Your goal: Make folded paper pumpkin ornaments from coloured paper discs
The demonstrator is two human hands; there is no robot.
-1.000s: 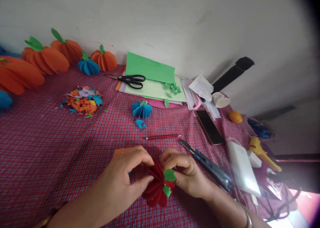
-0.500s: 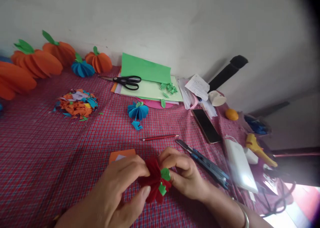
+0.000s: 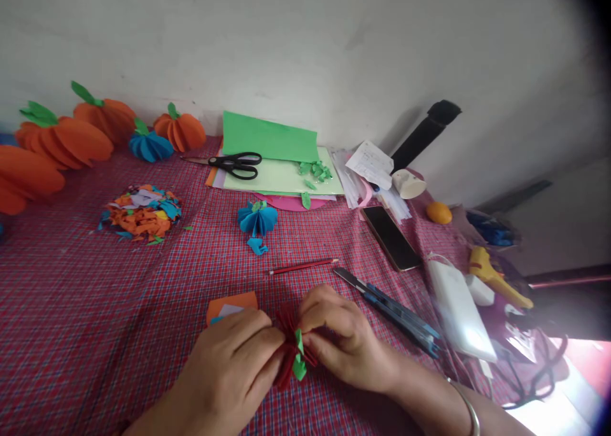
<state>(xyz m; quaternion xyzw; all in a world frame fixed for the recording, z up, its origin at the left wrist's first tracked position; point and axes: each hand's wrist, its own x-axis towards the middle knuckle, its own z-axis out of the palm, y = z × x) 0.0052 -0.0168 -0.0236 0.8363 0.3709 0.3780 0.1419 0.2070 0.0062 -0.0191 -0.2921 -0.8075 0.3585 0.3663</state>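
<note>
A small dark red folded-paper pumpkin (image 3: 286,366) with green paper leaves (image 3: 299,359) is held between both hands, low in the middle of the head view. My left hand (image 3: 233,359) is closed on its left side, its thumb mostly hidden behind the fingers. With fingertips and thumb, my right hand (image 3: 337,334) pinches the right side near the leaves. Just beyond the left hand lie orange paper pieces (image 3: 238,301). Farther off, a red pencil (image 3: 303,267) and a blue paper pumpkin (image 3: 258,219) rest on the checked cloth (image 3: 200,258).
A box cutter (image 3: 389,312) with its blade out lies right of my right hand. Black scissors (image 3: 233,162) and green paper (image 3: 270,137) are at the back. Paper scraps (image 3: 140,213) and orange paper pumpkins (image 3: 179,129) stand left; a phone (image 3: 391,237) and yellow glue gun (image 3: 496,277) lie right.
The red pumpkin has turned, so its leaves now show nearly edge-on. My left hand has closed around it, its thumb no longer spread in view. The camera view has shifted slightly.
</note>
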